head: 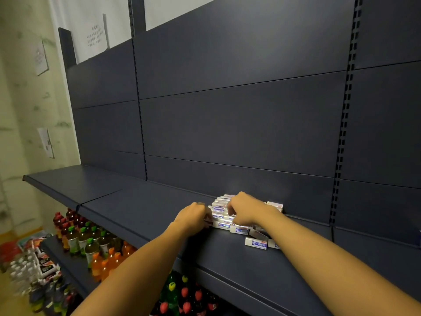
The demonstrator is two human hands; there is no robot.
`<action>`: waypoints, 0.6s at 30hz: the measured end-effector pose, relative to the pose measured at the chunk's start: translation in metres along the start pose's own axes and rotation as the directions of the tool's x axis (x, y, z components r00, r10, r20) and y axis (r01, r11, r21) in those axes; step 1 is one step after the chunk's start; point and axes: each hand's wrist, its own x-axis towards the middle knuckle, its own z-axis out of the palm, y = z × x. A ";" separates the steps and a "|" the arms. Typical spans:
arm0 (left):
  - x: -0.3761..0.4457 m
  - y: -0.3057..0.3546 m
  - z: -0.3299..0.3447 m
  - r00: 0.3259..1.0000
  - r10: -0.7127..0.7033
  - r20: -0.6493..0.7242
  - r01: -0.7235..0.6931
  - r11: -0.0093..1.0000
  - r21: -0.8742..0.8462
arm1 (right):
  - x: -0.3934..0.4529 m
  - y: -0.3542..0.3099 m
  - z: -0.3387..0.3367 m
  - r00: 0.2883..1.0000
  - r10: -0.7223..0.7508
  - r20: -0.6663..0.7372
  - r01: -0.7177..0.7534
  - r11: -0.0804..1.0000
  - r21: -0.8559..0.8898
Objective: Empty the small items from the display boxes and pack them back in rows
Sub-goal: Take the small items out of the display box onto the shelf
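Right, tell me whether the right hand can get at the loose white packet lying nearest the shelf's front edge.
Probably yes. The loose packet lies flat on the open shelf, just beside the right forearm, with nothing over it. The right hand is busy in the standing rows, so it would have to draw back first.

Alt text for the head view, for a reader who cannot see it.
Both hands, left hand and right hand, work at rows of small white boxes on a dark shelf; loose boxes lie nearby, drink bottles below.
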 end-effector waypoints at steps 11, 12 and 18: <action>0.009 -0.021 -0.005 0.995 0.093 0.035 -0.092 0.995 -0.040 | 0.028 -0.014 0.022 0.998 0.031 0.047 -0.032 0.999 0.033; 0.009 -0.024 -0.007 0.994 0.101 0.036 -0.099 0.994 -0.042 | 0.029 -0.015 0.024 0.998 0.040 0.052 -0.042 0.998 0.037; 0.008 -0.041 -0.019 0.990 0.140 0.002 -0.140 0.990 -0.018 | 0.033 -0.026 0.030 0.992 0.109 0.069 -0.112 0.993 0.048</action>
